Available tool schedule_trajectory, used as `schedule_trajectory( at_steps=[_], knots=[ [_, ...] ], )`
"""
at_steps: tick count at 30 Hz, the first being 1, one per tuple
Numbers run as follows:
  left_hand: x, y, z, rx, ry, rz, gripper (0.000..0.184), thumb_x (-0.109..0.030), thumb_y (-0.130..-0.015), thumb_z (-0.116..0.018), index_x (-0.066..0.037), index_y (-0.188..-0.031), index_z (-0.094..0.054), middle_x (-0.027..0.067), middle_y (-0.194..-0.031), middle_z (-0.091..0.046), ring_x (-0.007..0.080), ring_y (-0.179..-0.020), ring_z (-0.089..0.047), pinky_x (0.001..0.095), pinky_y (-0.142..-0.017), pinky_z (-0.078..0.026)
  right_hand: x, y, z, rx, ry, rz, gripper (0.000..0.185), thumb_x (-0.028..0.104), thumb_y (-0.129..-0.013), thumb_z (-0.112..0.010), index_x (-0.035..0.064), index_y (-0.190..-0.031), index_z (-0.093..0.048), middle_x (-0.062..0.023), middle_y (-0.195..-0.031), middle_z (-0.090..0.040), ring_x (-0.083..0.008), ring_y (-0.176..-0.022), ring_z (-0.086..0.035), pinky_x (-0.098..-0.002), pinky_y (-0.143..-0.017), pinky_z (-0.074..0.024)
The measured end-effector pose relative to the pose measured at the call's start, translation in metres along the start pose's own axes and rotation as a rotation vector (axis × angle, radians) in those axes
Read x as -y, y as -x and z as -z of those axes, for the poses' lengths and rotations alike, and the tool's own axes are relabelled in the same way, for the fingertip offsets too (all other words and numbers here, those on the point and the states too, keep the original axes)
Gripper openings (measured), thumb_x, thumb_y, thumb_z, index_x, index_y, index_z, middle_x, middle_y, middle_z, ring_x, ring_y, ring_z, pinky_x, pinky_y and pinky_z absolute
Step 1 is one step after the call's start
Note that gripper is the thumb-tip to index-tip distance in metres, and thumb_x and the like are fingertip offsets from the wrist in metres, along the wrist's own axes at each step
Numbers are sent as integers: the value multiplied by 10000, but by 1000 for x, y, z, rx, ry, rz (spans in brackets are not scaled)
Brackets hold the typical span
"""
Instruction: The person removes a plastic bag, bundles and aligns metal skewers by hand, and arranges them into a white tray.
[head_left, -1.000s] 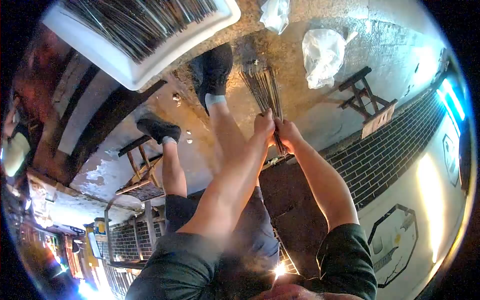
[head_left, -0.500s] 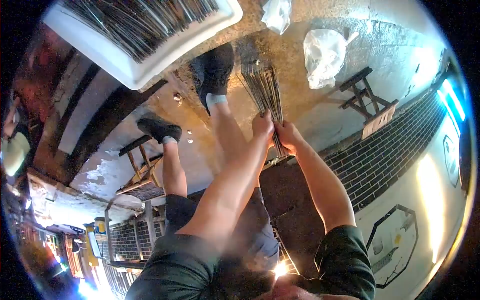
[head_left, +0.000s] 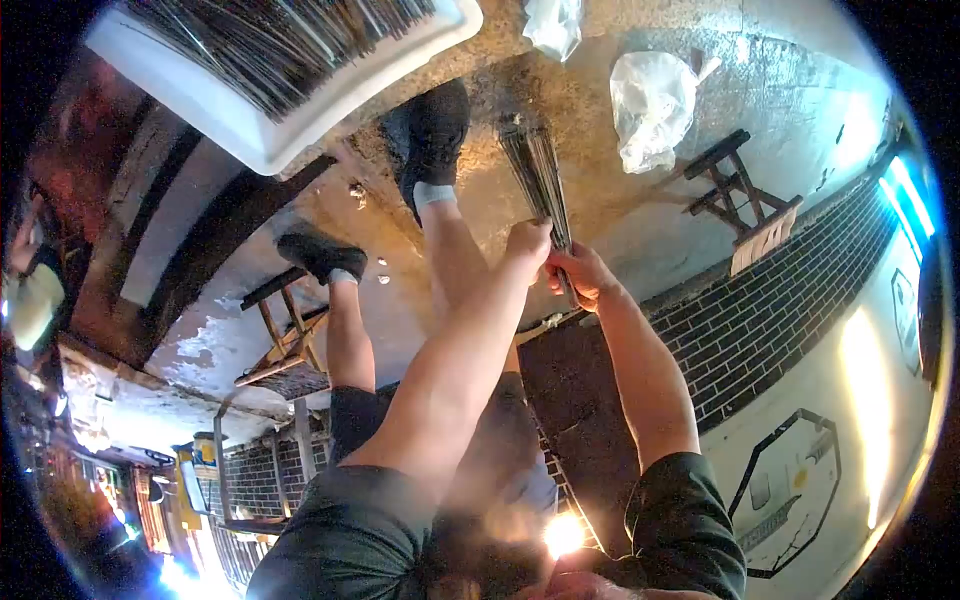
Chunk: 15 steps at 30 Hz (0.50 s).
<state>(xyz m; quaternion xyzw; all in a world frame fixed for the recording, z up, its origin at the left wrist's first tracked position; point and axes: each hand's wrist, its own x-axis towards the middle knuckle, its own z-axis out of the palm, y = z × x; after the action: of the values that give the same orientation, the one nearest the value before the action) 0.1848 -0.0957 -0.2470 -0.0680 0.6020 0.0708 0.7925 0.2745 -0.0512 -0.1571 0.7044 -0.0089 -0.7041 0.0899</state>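
Right of the white tray (head_left: 250, 142) and nearer the person, a bundle of skewers (head_left: 541, 178) slants over the floor, thin, straight and dark with dull glints, fanned at the far end and gathered narrow at the near one. The left hand (head_left: 529, 243) is closed round its narrower part; the right hand (head_left: 586, 274), just beside, has thumb and curled fingers around the near end, barely parted.

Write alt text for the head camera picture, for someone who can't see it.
A person's left hand and right hand hold a bundle of thin sticks above a stained floor. A white tray of similar sticks is at upper left; a plastic bag and a stool are at right.
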Motion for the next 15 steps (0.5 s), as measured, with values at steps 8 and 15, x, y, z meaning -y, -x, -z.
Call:
schedule_trajectory(
  at_steps=[8, 15],
  knots=[
    [-42, 50, 13, -78, 15, -299, 286, -275, -817, -649, 3, -882, -634, 99, -787, -636, 194, -675, -587, 347, -622, -450, -32, 43, -12, -90, -255, 97, 117, 155, -903, -527, 61, -933, -463, -20, -635, -448, -118, -457, -417, -276, -424, -345],
    [-77, 54, 49, 103, 570, -164, 206, -239, -905, -534, -51, -969, -590, 41, -815, -622, 139, -661, -606, 290, -600, -505, -49, 87, -24, 6, -227, 282, 119, 109, -898, -525, 56, -987, -467, -22, -668, -468, -111, -488, -415, -269, -437, -353]
  ],
)
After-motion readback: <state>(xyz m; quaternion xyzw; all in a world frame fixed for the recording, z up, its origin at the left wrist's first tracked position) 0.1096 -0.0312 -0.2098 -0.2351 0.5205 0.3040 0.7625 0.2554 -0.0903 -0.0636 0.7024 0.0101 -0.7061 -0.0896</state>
